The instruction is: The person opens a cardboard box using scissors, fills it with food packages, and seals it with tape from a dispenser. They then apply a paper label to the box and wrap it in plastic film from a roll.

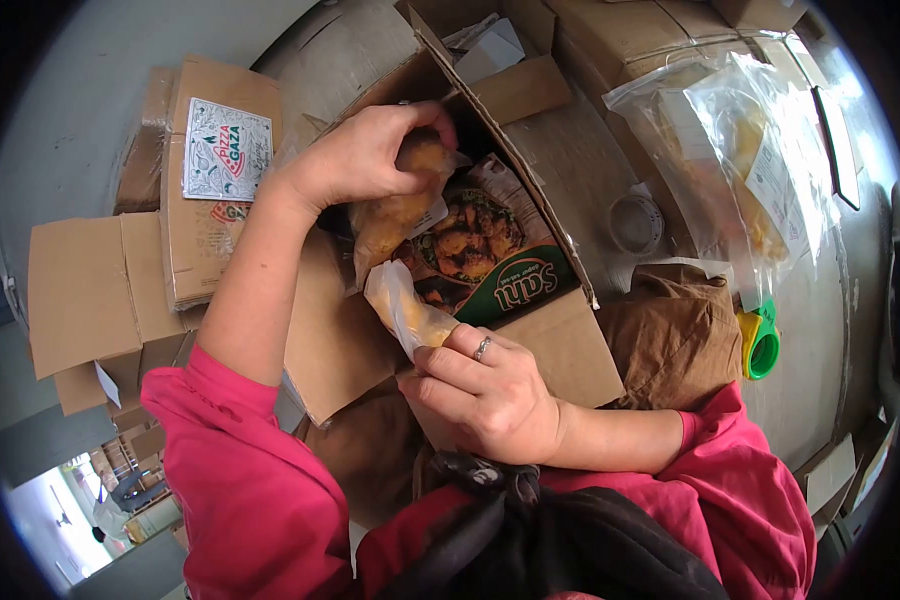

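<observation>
My left hand (370, 155) curls around the top of a clear plastic bag of yellow-orange food (388, 215), over the open cardboard box (560, 335). My right hand (490, 395), with a ring on one finger, pinches a plastic-wrapped yellow piece (405, 310) just below that bag. The two overlap in this view, and I cannot tell whether they are one bag. Inside the box, beneath the bag, lies a printed Sahl package (480, 240) with a picture of cooked food, its lettering upside down.
Flattened Pizza Gaza cartons (225, 150) stand at the left, beside an open carton (80, 290). At the right are a large clear bag with yellow contents (750, 170), a tape roll (635, 222), brown cloth (670, 330) and a green ring-shaped item (762, 350).
</observation>
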Demonstrator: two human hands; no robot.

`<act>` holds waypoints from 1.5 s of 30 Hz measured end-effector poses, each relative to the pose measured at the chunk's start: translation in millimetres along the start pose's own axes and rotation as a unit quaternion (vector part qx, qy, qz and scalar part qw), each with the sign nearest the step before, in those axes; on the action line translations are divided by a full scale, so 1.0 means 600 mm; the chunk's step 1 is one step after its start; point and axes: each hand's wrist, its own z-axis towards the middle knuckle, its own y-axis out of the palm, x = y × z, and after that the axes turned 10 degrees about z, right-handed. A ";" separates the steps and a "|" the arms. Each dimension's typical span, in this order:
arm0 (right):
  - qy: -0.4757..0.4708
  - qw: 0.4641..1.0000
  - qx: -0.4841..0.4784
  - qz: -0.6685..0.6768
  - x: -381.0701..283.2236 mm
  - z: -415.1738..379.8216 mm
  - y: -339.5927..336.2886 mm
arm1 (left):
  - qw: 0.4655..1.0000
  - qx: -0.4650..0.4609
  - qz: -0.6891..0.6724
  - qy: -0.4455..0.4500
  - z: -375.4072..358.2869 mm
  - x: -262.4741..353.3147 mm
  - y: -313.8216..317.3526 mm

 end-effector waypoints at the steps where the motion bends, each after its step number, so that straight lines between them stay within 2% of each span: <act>1: -0.001 1.000 0.000 0.001 0.002 0.000 0.002 | 1.000 -0.003 -0.003 0.001 0.000 0.001 -0.001; 3: -0.017 0.999 0.029 0.002 0.005 0.001 0.005 | 1.000 -0.002 -0.004 -0.003 -0.001 0.001 0.000; 7: 0.001 1.000 0.021 -0.019 0.001 0.018 -0.024 | 1.000 0.002 -0.003 0.004 0.000 -0.002 0.007; 9: 0.120 0.979 -0.036 -0.164 0.002 0.023 -0.048 | 1.000 0.003 0.004 -0.004 0.001 -0.001 0.011; 12: 0.144 0.928 -0.026 -0.344 -0.002 0.026 -0.067 | 0.999 -0.022 0.010 -0.035 0.006 0.011 0.017; 14: 0.131 0.941 -0.048 -0.309 -0.014 0.022 -0.059 | 0.996 -0.053 -0.006 -0.070 0.007 0.013 0.025; 17: 0.112 0.951 -0.084 -0.275 0.006 0.005 -0.036 | 0.998 -0.037 0.007 -0.048 0.009 0.024 0.040; 18: 0.153 0.927 -0.114 -0.323 0.021 -0.001 -0.031 | 0.999 0.040 0.020 0.001 0.004 0.028 0.051; 19: 0.195 0.897 -0.144 -0.369 0.038 -0.008 -0.029 | 0.999 0.043 0.024 0.001 -0.001 0.053 0.033; 21: 0.199 0.902 -0.123 -0.363 0.077 -0.023 -0.028 | 0.997 0.082 -0.005 0.009 -0.021 0.100 -0.016; 22: 0.206 0.905 -0.105 -0.356 0.088 -0.026 -0.030 | 0.985 0.150 -0.088 0.009 -0.039 0.111 -0.032; 23: 0.199 0.907 -0.106 -0.356 0.092 -0.025 -0.033 | 0.966 0.249 -0.064 0.023 -0.058 0.111 -0.051; 25: 0.259 0.901 -0.134 -0.321 0.092 -0.017 -0.037 | 0.934 0.345 0.020 -0.092 -0.106 0.099 -0.065; 26: 0.293 0.886 -0.163 -0.319 0.093 -0.013 -0.039 | 0.934 0.312 0.066 -0.159 -0.127 0.074 -0.031; 27: 0.279 0.887 -0.169 -0.327 0.094 -0.016 -0.045 | 0.927 0.280 0.108 -0.225 -0.143 0.052 0.002; 28: 0.241 0.910 -0.145 -0.305 0.095 -0.021 -0.054 | 0.954 0.133 0.093 -0.253 -0.155 0.077 0.021; 29: 0.204 0.929 -0.122 -0.282 0.092 -0.021 -0.061 | 0.962 0.026 0.053 -0.266 -0.163 0.089 0.057; 30: 0.120 0.963 -0.078 -0.229 0.054 0.001 -0.082 | 0.958 -0.060 0.158 -0.230 -0.168 0.095 0.101; 31: 0.092 0.981 -0.049 -0.161 0.022 0.022 -0.102 | 0.952 -0.076 0.174 -0.241 -0.170 0.121 0.117; 33: 0.152 0.981 0.050 -0.105 -0.051 0.050 -0.136 | 0.948 -0.059 0.195 -0.242 -0.173 0.095 0.156; 34: 0.130 0.979 0.109 -0.114 -0.064 0.056 -0.145 | 0.950 -0.044 0.186 -0.245 -0.172 0.102 0.145; 35: 0.106 0.973 0.168 -0.121 -0.073 0.060 -0.154 | 0.947 -0.079 0.190 -0.248 -0.169 0.105 0.128; 36: 0.146 0.967 0.191 -0.081 -0.077 0.059 -0.154 | 0.941 -0.114 0.195 -0.251 -0.170 0.106 0.114; 37: 0.141 0.969 0.181 -0.088 -0.082 0.053 -0.140 | 0.943 -0.102 0.190 -0.253 -0.173 0.102 0.115; 39: 0.131 0.991 0.010 -0.034 -0.093 0.043 -0.089 | 0.911 0.062 0.306 -0.269 -0.179 0.086 0.125; 40: 0.119 0.991 -0.039 -0.057 -0.091 0.044 -0.057 | 0.917 0.052 0.272 -0.286 -0.180 0.072 0.121; 41: 0.107 0.987 -0.088 -0.080 -0.077 0.043 -0.030 | 0.905 0.057 0.307 -0.289 -0.181 0.047 0.114; 43: 0.041 0.965 -0.075 -0.249 0.012 0.030 0.000 | 0.913 0.091 0.221 -0.331 -0.182 0.003 0.074; 45: 0.114 0.951 -0.071 -0.279 0.076 0.043 0.000 | 0.909 0.219 0.156 -0.320 -0.202 0.000 0.040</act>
